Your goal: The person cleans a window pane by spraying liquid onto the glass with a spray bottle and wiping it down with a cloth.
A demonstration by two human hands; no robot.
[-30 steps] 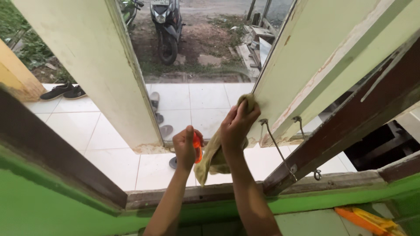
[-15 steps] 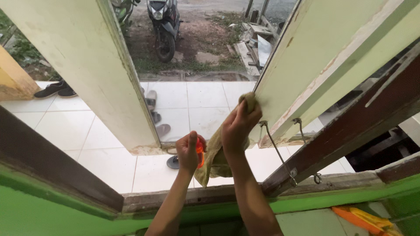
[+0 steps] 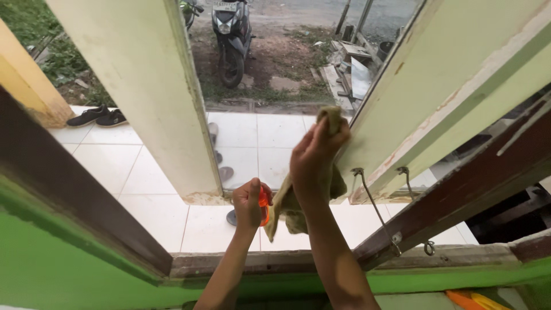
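Note:
My right hand [image 3: 313, 161] presses an olive-green cloth [image 3: 287, 204] against the edge of the pale open shutter on the right [image 3: 436, 74]; the cloth's top pokes above my fingers and the rest hangs below my wrist. My left hand [image 3: 248, 204] is closed around a small orange object [image 3: 264, 204], mostly hidden by the fingers, just left of the hanging cloth. Both forearms reach out over the worn window sill [image 3: 287, 261].
A second pale shutter [image 3: 143, 86] stands open at the left. Two metal stay hooks [image 3: 376, 206] hang from the right shutter to the sill. Outside lie white floor tiles [image 3: 264, 138], dark shoes [image 3: 94, 116], sandals [image 3: 221, 163], and a parked scooter [image 3: 229, 34]. An orange thing [image 3: 476, 299] lies bottom right.
My right hand has slid the cloth upward along the right shutter's edge. The view has shifted slightly. My left hand stays low with the orange object.

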